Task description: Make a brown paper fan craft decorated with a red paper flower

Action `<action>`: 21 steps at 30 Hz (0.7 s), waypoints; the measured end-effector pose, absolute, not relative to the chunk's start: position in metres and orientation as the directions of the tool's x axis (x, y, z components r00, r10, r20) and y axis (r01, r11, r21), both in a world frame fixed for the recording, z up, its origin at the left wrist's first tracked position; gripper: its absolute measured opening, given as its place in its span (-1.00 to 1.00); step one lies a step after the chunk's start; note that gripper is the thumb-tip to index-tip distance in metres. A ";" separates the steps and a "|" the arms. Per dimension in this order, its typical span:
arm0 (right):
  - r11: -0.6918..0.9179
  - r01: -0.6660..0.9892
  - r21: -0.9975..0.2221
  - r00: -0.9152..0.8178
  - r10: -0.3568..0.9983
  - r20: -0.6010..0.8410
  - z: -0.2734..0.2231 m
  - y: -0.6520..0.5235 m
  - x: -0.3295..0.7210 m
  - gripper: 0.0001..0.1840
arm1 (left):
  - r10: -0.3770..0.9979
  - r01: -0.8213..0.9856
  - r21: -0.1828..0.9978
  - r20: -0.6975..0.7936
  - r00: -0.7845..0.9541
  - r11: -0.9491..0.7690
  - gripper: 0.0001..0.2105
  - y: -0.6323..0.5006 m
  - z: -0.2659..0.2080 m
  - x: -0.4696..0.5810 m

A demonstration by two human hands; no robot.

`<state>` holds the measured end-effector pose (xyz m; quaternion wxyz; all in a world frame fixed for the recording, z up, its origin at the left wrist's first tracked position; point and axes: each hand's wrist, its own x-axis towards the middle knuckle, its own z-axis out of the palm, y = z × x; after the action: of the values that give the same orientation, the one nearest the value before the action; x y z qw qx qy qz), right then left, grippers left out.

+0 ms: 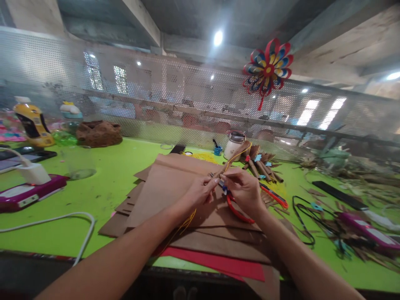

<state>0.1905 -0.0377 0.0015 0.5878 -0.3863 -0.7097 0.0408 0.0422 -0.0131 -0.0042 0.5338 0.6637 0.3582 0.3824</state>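
Observation:
Over a stack of brown paper sheets (150,196), both my hands meet around a small rolled piece of brown paper (221,171). My left hand (200,191) pinches its lower end between thumb and fingers. Closed close by, my right hand (245,189) pinches at a thin yellow string (233,159), which arcs up from the roll to the right; the exact grip is partly hidden by fingers. Scissors with red handles (234,208) lie on the paper beneath my right hand, partly covered by it. More yellow string (188,221) trails under my left forearm.
Paper bundles (259,164) with blue and red bits lie behind my right hand, beside a lidded jar (233,146) and a blue pot (218,150). An orange-red cutter (275,196) lies right. Power strips (31,191), a clear cup (79,164) and cables stand around.

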 end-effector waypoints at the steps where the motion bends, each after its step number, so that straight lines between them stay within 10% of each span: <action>1: 0.706 0.552 -0.444 -0.051 0.560 0.827 0.000 -0.039 0.190 -0.92 | 0.888 0.066 0.982 0.128 0.442 -0.174 -0.67 -0.013 -0.004 0.042; 7: 0.712 0.676 -0.192 -0.197 0.425 0.883 -0.007 -0.042 0.183 -0.83 | 0.880 0.026 0.980 0.166 0.446 -0.198 -0.68 -0.016 -0.005 0.041; 21: 0.710 0.694 -0.120 -0.179 0.331 0.927 -0.012 -0.040 0.185 -0.73 | 0.815 -0.057 0.940 0.322 0.481 -0.337 -0.72 -0.018 -0.006 0.044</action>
<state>0.1850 -0.0399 -0.0125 0.5418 -0.3422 -0.7492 -0.1676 0.0436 -0.0176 -0.0062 0.5069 0.6955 0.2727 0.4301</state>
